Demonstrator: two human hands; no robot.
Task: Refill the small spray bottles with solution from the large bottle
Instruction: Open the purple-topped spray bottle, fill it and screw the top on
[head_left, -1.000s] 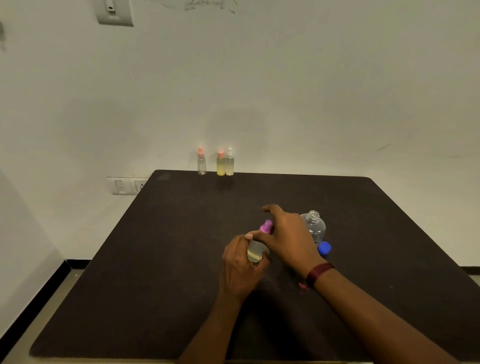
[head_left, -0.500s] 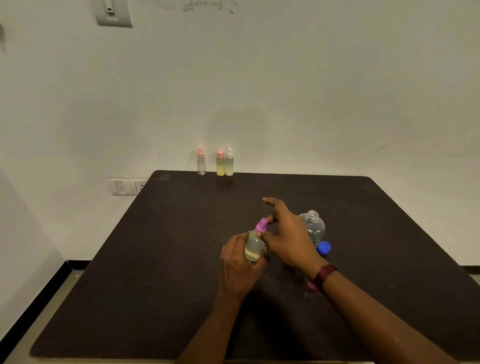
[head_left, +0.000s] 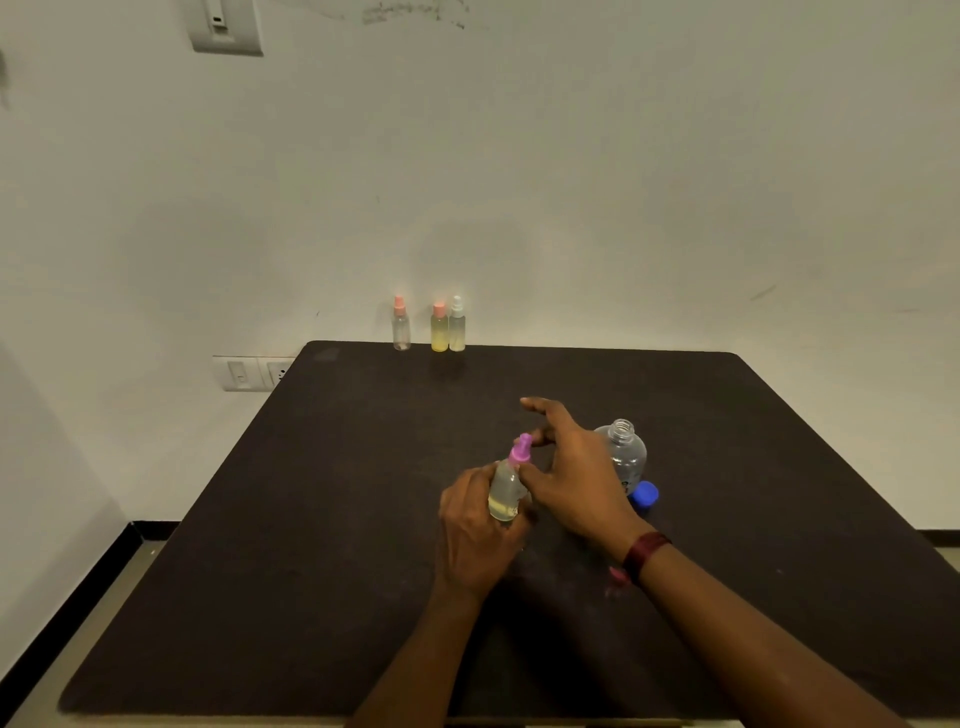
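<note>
My left hand (head_left: 475, 530) grips a small clear spray bottle (head_left: 505, 491) with a little yellowish liquid, tilted slightly right above the dark table (head_left: 260, 545). Its purple spray cap (head_left: 520, 451) sits on top. My right hand (head_left: 571, 478) pinches that cap between thumb and a finger, while the index finger points away. Just behind my right hand stands the large clear bottle (head_left: 626, 454), uncapped and partly hidden. Its blue cap (head_left: 645, 493) lies on the table beside it.
Three small spray bottles stand at the table's far edge against the wall: a clear one with a pink cap (head_left: 401, 326), a yellow one (head_left: 439, 328) and a pale one with a white cap (head_left: 457, 326). Wall sockets (head_left: 249, 372) sit left of the table.
My right hand has drawn back off the purple cap, which now shows, and its fingers have spread. My left hand has raised the bottle a little.
</note>
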